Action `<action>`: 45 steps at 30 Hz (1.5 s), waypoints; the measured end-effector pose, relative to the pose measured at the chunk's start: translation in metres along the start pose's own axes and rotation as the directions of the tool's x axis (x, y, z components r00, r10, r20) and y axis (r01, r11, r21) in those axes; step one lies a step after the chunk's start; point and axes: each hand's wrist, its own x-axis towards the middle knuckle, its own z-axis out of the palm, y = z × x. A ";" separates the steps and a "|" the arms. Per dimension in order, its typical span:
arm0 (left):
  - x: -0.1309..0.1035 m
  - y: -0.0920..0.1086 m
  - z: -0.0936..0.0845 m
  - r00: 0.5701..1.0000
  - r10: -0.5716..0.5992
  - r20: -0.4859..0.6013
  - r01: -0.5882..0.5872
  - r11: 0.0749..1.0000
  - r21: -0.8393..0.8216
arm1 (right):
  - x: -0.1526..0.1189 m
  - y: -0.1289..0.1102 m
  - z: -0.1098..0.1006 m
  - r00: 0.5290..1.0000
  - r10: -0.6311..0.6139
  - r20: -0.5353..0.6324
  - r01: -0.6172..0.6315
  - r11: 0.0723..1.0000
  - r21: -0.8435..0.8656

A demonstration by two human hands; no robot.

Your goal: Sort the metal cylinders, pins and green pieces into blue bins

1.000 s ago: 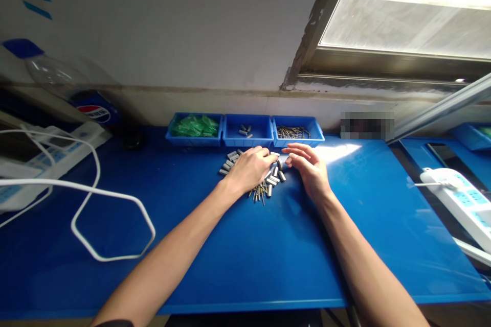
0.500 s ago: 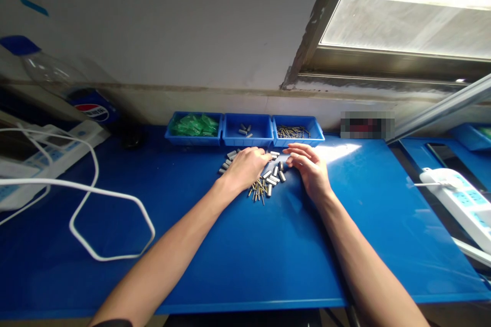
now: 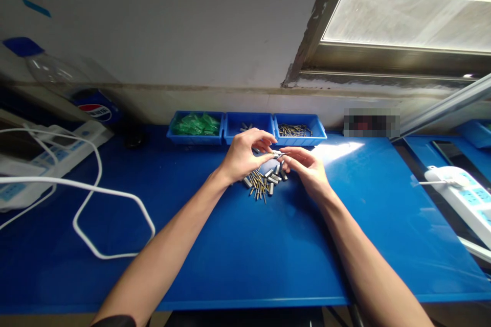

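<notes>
My left hand [image 3: 244, 157] is closed in a pinch on a small silver metal cylinder [image 3: 276, 154], held above the table. Facing it, my right hand [image 3: 307, 168] pinches a thin metal pin [image 3: 284, 154] whose tip meets the cylinder's end; whether it is inside cannot be made out. Beneath the hands lie loose brass-coloured pins [image 3: 259, 184] in a fanned heap. Several silver cylinders [image 3: 274, 179] are scattered beside them. My left hand hides others.
Three blue bins line the wall: one with green plastic pieces [image 3: 196, 124], a middle bin [image 3: 230, 138] with a few cylinders, and one with pins [image 3: 294, 130]. White cable [image 3: 148, 209], a bottle [image 3: 94, 107] and a power strip [image 3: 466, 194] flank the blue table [image 3: 245, 260].
My left hand has lifted off the pile and now grips a cylinder. My right hand has moved left and closed its fingers, so both hands meet over the parts.
</notes>
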 end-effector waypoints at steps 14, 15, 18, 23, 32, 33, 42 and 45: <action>0.000 -0.007 -0.010 0.975 -0.121 0.187 0.061 0.953 0.297 | 0.002 0.000 -0.001 0.996 -0.063 -0.068 0.066 0.996 0.056; -0.001 -0.007 -0.010 0.959 -0.152 0.238 0.068 0.942 0.328 | 0.002 -0.001 -0.001 0.995 -0.083 -0.061 0.086 0.995 0.050; -0.004 -0.003 -0.008 0.902 -0.243 0.357 0.083 0.909 0.409 | 0.002 -0.001 -0.003 0.990 -0.123 -0.072 0.124 0.992 0.016; -0.007 0.000 -0.002 0.899 -0.257 0.356 0.032 0.847 0.531 | 0.002 -0.001 -0.004 0.985 -0.115 -0.125 0.111 0.993 -0.034; -0.010 -0.015 0.004 0.950 -0.180 0.256 0.040 0.881 0.472 | 0.002 0.001 -0.002 0.990 -0.090 -0.110 0.090 0.996 -0.007; -0.009 -0.015 0.006 0.958 -0.162 0.237 0.047 0.903 0.427 | 0.002 0.002 -0.002 0.990 -0.089 -0.107 0.089 0.996 0.002; 0.003 0.004 0.002 0.975 -0.217 -0.058 0.211 0.973 -0.094 | 0.000 -0.003 0.000 0.993 -0.096 -0.066 0.093 0.995 -0.047; 0.003 0.001 0.005 0.966 -0.248 -0.069 0.230 0.953 -0.197 | -0.003 -0.006 0.007 0.996 -0.086 -0.004 0.086 0.993 -0.075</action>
